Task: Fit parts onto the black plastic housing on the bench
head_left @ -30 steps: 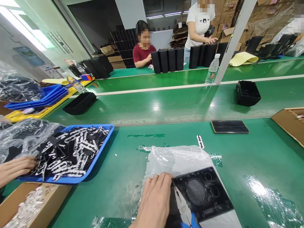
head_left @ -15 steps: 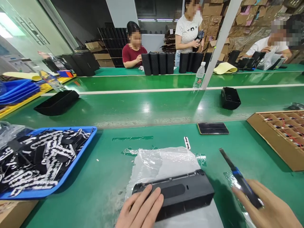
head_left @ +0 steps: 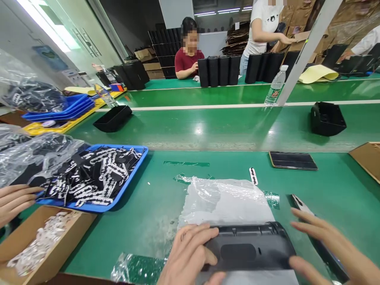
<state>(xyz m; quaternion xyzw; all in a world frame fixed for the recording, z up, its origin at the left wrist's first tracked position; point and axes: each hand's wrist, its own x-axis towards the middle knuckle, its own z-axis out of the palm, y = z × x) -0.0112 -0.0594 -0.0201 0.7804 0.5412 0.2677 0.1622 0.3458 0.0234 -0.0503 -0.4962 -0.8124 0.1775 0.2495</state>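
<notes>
A black plastic housing (head_left: 264,251) with an oval recess lies on a white plastic sheet (head_left: 228,204) in front of me. My left hand (head_left: 190,253) grips its left end, fingers over the top and thumb at the near side. My right hand (head_left: 329,245) is open, fingers spread, with its thumb close to the housing's right end; whether it touches is unclear. Partly hidden under that hand, a pair of pliers (head_left: 301,205) with dark handles lies on the green table.
At left, a co-worker's hand (head_left: 16,202) is beside a blue tray (head_left: 145,152) of black-and-white strips. A cardboard box (head_left: 84,225) holds small white parts. A phone (head_left: 293,160), a small strip (head_left: 253,176) and a black open case (head_left: 328,118) lie farther off. Two co-workers are opposite.
My right hand has let go of the pliers and opened beside the housing. My left hand has gone from lying on the housing to gripping its left end. The view has swung left.
</notes>
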